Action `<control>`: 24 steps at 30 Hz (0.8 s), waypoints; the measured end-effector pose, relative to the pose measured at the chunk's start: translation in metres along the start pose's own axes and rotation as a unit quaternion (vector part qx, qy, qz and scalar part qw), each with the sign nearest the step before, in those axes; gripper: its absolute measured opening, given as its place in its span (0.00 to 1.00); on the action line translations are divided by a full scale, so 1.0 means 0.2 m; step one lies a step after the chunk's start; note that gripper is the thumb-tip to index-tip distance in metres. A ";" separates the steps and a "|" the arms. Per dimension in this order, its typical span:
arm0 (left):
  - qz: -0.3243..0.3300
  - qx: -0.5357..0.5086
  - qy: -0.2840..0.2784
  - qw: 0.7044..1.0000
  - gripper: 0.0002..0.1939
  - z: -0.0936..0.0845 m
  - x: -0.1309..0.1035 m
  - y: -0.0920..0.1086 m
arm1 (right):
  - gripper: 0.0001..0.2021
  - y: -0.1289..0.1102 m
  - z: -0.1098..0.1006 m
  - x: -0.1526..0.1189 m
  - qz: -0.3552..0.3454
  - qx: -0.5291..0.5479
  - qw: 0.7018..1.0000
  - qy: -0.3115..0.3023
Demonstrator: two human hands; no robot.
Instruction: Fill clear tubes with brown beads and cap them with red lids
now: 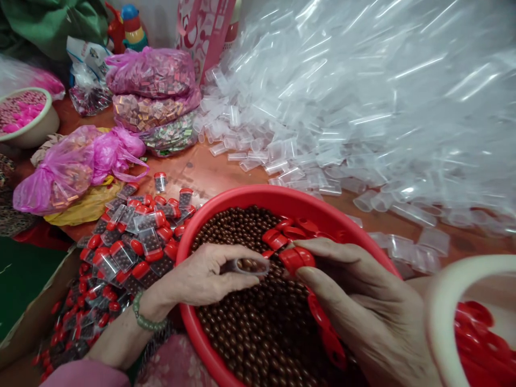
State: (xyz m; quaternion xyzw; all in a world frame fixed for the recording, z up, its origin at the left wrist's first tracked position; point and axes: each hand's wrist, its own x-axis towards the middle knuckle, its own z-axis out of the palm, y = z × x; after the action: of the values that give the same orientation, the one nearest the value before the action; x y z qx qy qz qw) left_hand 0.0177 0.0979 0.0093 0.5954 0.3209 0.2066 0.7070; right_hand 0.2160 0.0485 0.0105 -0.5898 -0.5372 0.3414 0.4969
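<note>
Cream bowl stands nearest the camera at four o'clock, with red pieces inside. Just beside it, also at four o'clock, the right hand is nearly closed at the tips, thumb and fingers pinching a red cap. At seven o'clock the left hand, a green bead bracelet at its wrist, is curled around a clear tube, gripped between thumb and fingers, with brown beads visible at its open mouth. Relative to the right hand, the tube lies at nine o'clock; the cap is near the tube's mouth at three o'clock, apart from it. Both hands are over a red basin at six o'clock, holding a mass of brown beads and loose red caps. At eight o'clock is a pile of capped tubes, bead-filled. Beyond extends a reddish-brown table. Knotted pink bags rest at nine o'clock, stacked filled bags at ten. A large heap of clear tubes occupies one to three o'clock. Furthest back, a pink printed bag stands at eleven, with green fabric at ten.
</note>
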 end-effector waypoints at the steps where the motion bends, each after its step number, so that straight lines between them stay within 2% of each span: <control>1: -0.002 -0.002 -0.006 1.000 0.14 0.00 0.00 -0.01 | 0.09 0.00 0.00 0.00 -0.004 -0.005 1.000 -0.005; 6: 0.026 0.063 0.046 0.997 0.14 0.01 0.01 -0.02 | 0.09 -0.03 0.01 0.01 -0.042 -0.025 0.998 -0.029; 8: 0.027 0.066 0.035 0.997 0.14 0.02 0.01 -0.02 | 0.10 -0.04 0.01 0.02 -0.062 -0.037 0.996 -0.048; 15: 0.007 -0.041 0.032 0.999 0.15 0.01 0.01 -0.05 | 0.15 -0.05 0.02 0.03 -0.102 -0.060 0.990 -0.075; 24: 0.003 -0.011 -0.006 1.000 0.12 0.01 0.01 -0.05 | 0.18 -0.06 0.04 0.06 -0.178 -0.085 0.973 -0.117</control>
State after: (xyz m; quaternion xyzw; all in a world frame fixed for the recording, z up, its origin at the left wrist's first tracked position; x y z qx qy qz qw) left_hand 0.0197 0.0951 -0.0002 0.5893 0.3128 0.2088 0.7151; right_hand 0.2079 0.0607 0.0216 -0.4808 -0.7150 0.2669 0.4316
